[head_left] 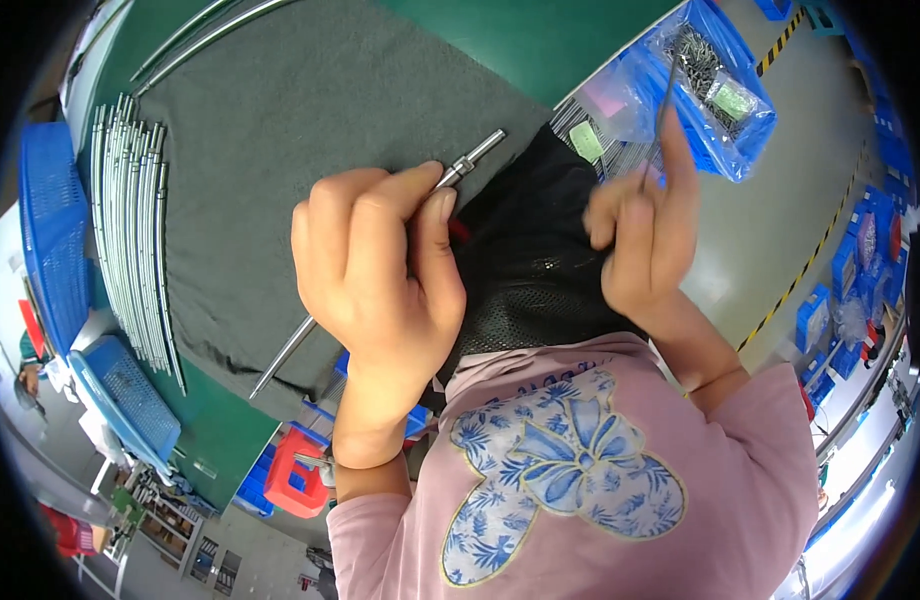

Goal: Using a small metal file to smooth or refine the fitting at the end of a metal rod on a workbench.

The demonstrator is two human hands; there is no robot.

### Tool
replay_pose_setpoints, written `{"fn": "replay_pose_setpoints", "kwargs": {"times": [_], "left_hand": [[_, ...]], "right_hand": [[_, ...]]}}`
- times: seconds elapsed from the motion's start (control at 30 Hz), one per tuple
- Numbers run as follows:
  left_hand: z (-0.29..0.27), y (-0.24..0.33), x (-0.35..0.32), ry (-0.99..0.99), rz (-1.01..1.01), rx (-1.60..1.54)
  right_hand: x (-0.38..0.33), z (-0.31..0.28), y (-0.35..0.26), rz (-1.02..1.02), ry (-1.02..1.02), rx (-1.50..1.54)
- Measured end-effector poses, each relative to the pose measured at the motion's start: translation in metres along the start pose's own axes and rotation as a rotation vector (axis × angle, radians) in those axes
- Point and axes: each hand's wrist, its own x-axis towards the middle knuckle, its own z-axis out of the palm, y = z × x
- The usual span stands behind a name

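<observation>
My left hand (380, 260) is closed around a shiny metal rod (285, 355), its thumb and fingertips pinching close to the stepped, collared end. The rod lies slantwise, its far end pointing up and right, its other end low on the left over the grey cloth (240, 120). Off to the right, my raised right hand (650, 235) grips a thin dark metal strip (666, 105), which sticks up from the fingers. Motion blurs this hand somewhat, and the strip's exact kind does not show. A gap separates the two hands.
Many similar metal rods (130, 240) lie side by side at the cloth's left. Blue plastic baskets (55, 220) stand beyond them. A blue bin (755, 150) of small metal parts is at upper right, beside bundled thin rods (630, 160). A red holder (298, 480) sits lower left.
</observation>
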Motion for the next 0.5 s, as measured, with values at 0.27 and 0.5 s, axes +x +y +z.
{"fn": "replay_pose_setpoints", "kwargs": {"times": [0.27,0.5], "left_hand": [[-0.006,-0.001,0.005,-0.1,-0.035,-0.022],[-0.004,-0.002,0.002,-0.069,-0.033,-0.041]], "right_hand": [[0.021,0.037,0.006,0.435,0.148,0.431],[0.027,0.046,-0.018,0.35,0.148,0.42]]}}
